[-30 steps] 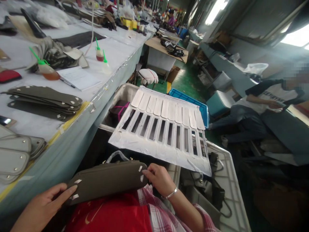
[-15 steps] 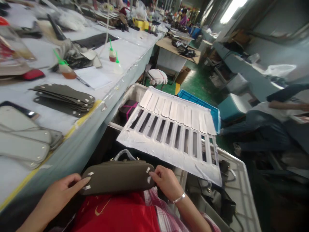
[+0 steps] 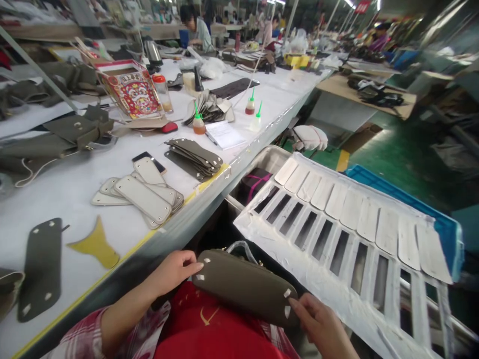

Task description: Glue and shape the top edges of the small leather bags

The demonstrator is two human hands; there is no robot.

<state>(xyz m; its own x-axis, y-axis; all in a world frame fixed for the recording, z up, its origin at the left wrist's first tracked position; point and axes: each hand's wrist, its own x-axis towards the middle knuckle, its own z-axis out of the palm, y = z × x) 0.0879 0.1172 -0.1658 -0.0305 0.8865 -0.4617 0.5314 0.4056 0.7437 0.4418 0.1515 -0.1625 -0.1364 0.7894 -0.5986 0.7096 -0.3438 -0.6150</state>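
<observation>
A dark olive bag (image 3: 243, 286) rests at my lap, its long rounded panel facing up with white patches near both ends. My left hand (image 3: 172, 273) pinches its left end, thumb on top beside the patches. At the right end, my right hand (image 3: 318, 319) grips the edge with thumb and fingers. A clear-wrapped handle shows behind the panel. On the table to the left are a stack of olive panels (image 3: 194, 157), a pile of pale grey panels (image 3: 144, 197) and a single olive panel (image 3: 40, 269).
Right of the table (image 3: 220, 199), a white slotted rack (image 3: 299, 259) holding pale strips lies over crates, beside a blue crate (image 3: 396, 199). Glue bottles (image 3: 199, 124), a phone (image 3: 153, 162), a yellow piece (image 3: 96, 244) and a red box (image 3: 138, 92) sit on the table. People work farther back.
The view has swung left, showing more of the table. The bag and both hands appear farther right and the bag is slanted more. Both hands still hold its ends.
</observation>
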